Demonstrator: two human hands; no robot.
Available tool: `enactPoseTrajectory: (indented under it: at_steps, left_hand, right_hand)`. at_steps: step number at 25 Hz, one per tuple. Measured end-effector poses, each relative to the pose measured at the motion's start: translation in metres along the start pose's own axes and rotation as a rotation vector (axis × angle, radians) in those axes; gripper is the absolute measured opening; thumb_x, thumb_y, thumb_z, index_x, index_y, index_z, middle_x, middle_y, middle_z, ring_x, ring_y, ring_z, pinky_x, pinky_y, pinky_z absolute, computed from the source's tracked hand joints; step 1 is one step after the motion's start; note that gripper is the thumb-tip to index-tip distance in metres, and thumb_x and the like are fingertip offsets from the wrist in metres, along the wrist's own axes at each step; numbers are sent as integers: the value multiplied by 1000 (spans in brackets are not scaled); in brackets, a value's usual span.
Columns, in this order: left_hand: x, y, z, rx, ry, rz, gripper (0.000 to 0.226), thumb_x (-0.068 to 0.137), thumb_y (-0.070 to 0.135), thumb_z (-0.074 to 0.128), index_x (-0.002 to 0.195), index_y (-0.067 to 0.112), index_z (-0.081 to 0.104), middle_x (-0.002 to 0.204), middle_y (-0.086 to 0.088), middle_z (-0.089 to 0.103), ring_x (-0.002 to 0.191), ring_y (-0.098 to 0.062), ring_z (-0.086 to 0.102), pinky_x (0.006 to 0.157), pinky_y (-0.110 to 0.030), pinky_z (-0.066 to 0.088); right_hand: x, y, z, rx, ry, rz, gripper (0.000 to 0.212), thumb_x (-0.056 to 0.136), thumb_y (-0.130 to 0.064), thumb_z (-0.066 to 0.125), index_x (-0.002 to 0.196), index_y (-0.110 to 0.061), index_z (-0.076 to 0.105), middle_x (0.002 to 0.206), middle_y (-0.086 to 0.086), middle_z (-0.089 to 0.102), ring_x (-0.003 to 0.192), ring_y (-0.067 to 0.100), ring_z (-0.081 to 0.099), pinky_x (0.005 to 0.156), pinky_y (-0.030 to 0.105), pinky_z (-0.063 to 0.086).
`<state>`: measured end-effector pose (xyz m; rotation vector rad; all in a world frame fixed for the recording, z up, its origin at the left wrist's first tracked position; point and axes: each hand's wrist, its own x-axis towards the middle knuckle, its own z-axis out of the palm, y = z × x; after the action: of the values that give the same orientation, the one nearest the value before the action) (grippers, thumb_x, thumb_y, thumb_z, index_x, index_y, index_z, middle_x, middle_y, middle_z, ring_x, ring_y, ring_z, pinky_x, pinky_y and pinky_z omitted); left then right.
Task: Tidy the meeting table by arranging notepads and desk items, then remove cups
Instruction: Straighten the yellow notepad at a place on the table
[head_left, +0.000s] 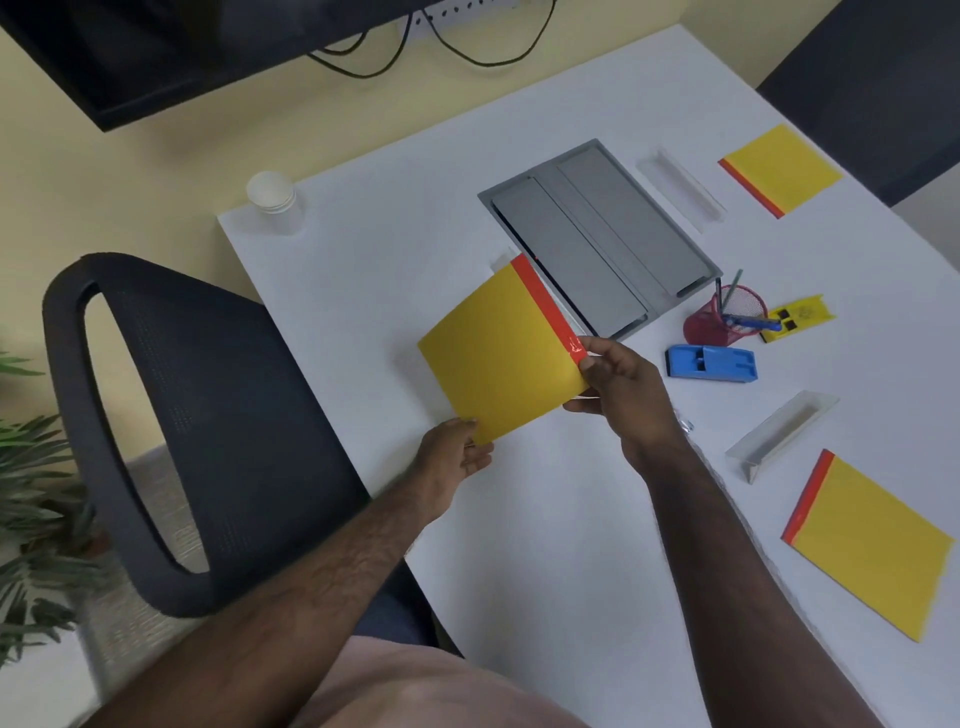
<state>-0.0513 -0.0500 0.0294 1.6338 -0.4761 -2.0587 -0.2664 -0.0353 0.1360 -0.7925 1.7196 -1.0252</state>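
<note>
Both my hands hold one yellow notepad with a red spine just above the white table. My left hand pinches its near corner; my right hand grips the red edge. A second yellow notepad lies flat at the near right and a third at the far right. A stack of white paper cups stands at the table's far left corner. A red mesh pen holder with pens and a blue stapler-like item sit right of my right hand.
A grey cable hatch is set into the table's middle. Two clear name-card stands and a small yellow packet lie on the right. A black mesh chair stands at the left edge, with a plant beyond it.
</note>
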Motion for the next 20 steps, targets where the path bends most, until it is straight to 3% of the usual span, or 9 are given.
enactPoseTrajectory:
  at_steps: [5,7,12,16,20]
  left_hand:
    - [28,51,2,-135,55,147,34,105,5,45,133,6,65,110,-12,73,85,-21,66,69,-30,50]
    - [45,76,4,-207,101,183,36,105,6,46,136,7,63,118,-13,71,88,-21,62,65,-30,44]
    - [96,147,3,-325,191,267,35,106,9,48,137,16,64,138,-8,67,107,-23,60,67,-31,45]
    - [139,204,-9,-324,211,337,38,106,12,52,143,14,60,140,-2,65,113,-20,61,73,-28,48]
    - [180,252,-18,-307,180,380,42,105,10,55,148,11,55,133,0,65,116,-15,61,76,-24,49]
  right_hand:
    - [42,-34,10,44,2,-58,24,111,-26,52,127,-24,69,107,-4,77,95,22,75,75,31,65]
    - [69,-49,20,73,-22,-57,28,112,-24,49,133,-18,67,112,5,77,95,24,75,79,35,65]
    - [152,-85,57,160,-78,9,32,111,-9,47,137,-9,65,111,11,76,87,21,73,86,40,64]
    - [221,-103,84,226,-66,73,32,107,0,50,136,0,63,118,16,75,96,25,74,90,39,64]
    - [284,-112,109,329,64,165,23,102,1,61,125,4,66,112,21,76,91,26,75,85,35,65]
